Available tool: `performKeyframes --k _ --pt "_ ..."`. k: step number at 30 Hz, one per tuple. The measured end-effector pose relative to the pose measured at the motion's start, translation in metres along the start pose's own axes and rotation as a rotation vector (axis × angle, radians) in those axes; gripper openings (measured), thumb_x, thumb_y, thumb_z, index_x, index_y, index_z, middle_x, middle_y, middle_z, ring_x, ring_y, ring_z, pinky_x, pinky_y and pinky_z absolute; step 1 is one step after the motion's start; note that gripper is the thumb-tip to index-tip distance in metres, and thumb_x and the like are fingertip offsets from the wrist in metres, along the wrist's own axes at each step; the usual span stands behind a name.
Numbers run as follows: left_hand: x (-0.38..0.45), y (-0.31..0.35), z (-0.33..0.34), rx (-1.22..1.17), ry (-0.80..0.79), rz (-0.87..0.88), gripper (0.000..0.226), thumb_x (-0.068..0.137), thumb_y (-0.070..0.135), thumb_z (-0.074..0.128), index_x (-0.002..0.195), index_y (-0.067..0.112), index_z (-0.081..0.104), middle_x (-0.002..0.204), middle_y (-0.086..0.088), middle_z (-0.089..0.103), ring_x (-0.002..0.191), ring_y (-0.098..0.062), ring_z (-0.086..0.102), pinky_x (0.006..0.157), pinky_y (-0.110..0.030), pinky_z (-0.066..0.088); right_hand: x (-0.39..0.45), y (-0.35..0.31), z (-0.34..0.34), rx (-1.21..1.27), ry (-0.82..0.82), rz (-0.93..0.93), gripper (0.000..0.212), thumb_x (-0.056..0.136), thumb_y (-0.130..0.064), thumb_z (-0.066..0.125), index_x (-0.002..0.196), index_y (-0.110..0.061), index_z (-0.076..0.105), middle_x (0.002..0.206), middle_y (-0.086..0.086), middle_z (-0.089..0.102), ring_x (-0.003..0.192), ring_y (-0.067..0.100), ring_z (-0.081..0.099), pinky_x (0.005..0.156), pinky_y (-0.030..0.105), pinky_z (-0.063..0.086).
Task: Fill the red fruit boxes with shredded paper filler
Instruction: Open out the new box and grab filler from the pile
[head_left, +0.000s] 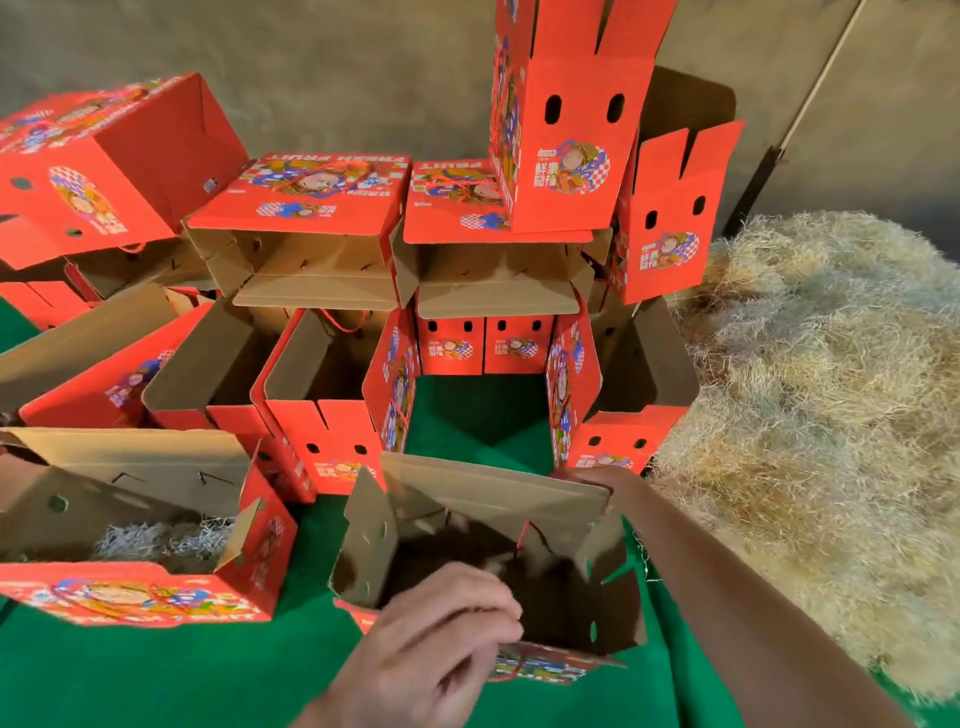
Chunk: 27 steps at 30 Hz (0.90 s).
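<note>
Boxes (311, 441): roughly fourteen; left hand (441, 639) grips nearest box (493, 499) rim; right hand (597, 475) grip unclear.

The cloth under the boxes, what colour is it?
Green cloth, in the head view.

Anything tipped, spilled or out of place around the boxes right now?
Yes. A red box at the far left lies tilted on its side atop the others. One upright box is perched on the stack behind, looking precarious. No spilled filler visible.

Green cloth surface (156, 670), perhaps floor, under red boxes (322, 447) and shredded paper (821, 389).
</note>
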<state>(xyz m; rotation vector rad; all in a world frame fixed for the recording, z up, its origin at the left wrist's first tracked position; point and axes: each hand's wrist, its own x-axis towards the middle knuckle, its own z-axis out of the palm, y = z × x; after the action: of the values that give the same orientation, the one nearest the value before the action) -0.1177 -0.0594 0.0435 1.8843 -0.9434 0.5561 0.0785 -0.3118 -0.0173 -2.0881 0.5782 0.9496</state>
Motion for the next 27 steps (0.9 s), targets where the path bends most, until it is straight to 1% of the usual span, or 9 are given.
performKeyframes --k 2,8,10,14,16,19,21,23,27 --pt "-0.031 0.001 0.002 -0.060 -0.045 -0.163 0.025 0.086 -0.005 0.073 0.095 0.018 0.069 0.106 0.010 0.067 0.094 -0.014 0.066 0.079 -0.026 0.051 0.007 0.000 0.001 0.064 0.005 0.007 0.023 0.101 -0.027 0.057 0.084 -0.010 0.055 0.080 0.006 0.054 0.061 0.015 0.058 0.069 0.025 0.055" --pt "-0.103 -0.022 0.034 0.174 -0.272 -0.282 0.022 0.085 0.001 0.068 0.100 0.017 0.068 0.107 0.008 0.060 0.095 -0.010 0.058 0.079 -0.025 0.050 -0.003 -0.010 0.000 0.076 -0.090 0.069 0.033 0.104 -0.032 0.047 0.083 -0.007 0.050 0.071 0.008 0.051 0.032 0.012 0.057 0.040 0.020 0.049" --pt "-0.120 -0.033 0.055 0.259 -0.346 -0.370 0.035 0.072 0.012 0.075 0.106 0.022 0.072 0.109 0.010 0.066 0.096 -0.010 0.064 0.081 -0.024 0.055 -0.009 -0.009 0.000 0.177 -0.093 0.069 0.026 0.101 -0.029 0.053 0.101 -0.004 0.053 0.081 0.011 0.053 0.048 0.021 0.065 0.055 0.020 0.055" --pt "-0.143 -0.047 0.096 0.390 -0.522 -0.513 0.052 0.066 0.041 0.070 0.116 0.028 0.073 0.114 0.013 0.069 0.103 -0.007 0.067 0.097 -0.028 0.048 -0.017 0.004 -0.005 0.228 -0.004 -0.016 0.036 0.101 -0.004 0.048 0.133 0.012 0.048 0.130 0.022 0.055 0.127 0.042 0.050 0.095 0.033 0.046" --pt "-0.150 -0.055 0.113 0.414 -0.552 -0.495 0.055 0.062 0.036 0.075 0.115 0.024 0.074 0.114 0.009 0.069 0.105 -0.012 0.068 0.100 -0.033 0.048 -0.016 0.008 -0.007 0.310 0.047 -0.049 0.032 0.101 0.004 0.042 0.129 0.019 0.048 0.135 0.035 0.049 0.132 0.048 0.044 0.098 0.046 0.044" --pt "-0.154 -0.059 0.130 0.503 -0.630 -0.474 0.053 0.064 0.036 0.075 0.115 0.023 0.070 0.112 0.004 0.068 0.107 -0.017 0.066 0.098 -0.038 0.053 -0.017 0.009 -0.004 0.386 -0.042 -0.037 0.028 0.101 -0.006 0.050 0.123 0.009 0.056 0.131 0.025 0.054 0.136 0.045 0.041 0.093 0.043 0.043" --pt "-0.158 -0.063 0.136 0.540 -0.668 -0.467 0.050 0.065 0.038 0.077 0.113 0.024 0.070 0.112 0.004 0.068 0.110 -0.019 0.066 0.099 -0.043 0.053 -0.017 0.010 -0.004 0.490 -0.122 0.016 0.007 0.084 0.000 0.067 0.089 0.004 0.064 0.099 0.026 0.065 0.130 0.040 0.051 0.091 0.040 0.046" --pt "-0.166 -0.068 0.139 0.567 -0.660 -0.450 0.042 0.067 0.038 0.078 0.106 0.026 0.071 0.108 0.005 0.068 0.108 -0.018 0.066 0.100 -0.045 0.052 -0.019 0.014 -0.004 0.564 -0.242 0.063 0.024 0.054 0.004 0.082 0.072 0.004 0.067 0.072 0.025 0.069 0.090 0.035 0.073 0.067 0.038 0.058" --pt "-0.181 -0.079 0.143 0.589 -0.644 -0.414 0.025 0.071 0.026 0.075 0.096 0.027 0.072 0.095 0.008 0.064 0.094 -0.014 0.062 0.098 -0.044 0.052 -0.006 0.028 -0.006 0.422 -0.119 -0.048 0.028 0.093 0.013 0.050 0.088 -0.013 0.058 0.080 0.005 0.063 0.078 0.021 0.064 0.061 0.020 0.054"
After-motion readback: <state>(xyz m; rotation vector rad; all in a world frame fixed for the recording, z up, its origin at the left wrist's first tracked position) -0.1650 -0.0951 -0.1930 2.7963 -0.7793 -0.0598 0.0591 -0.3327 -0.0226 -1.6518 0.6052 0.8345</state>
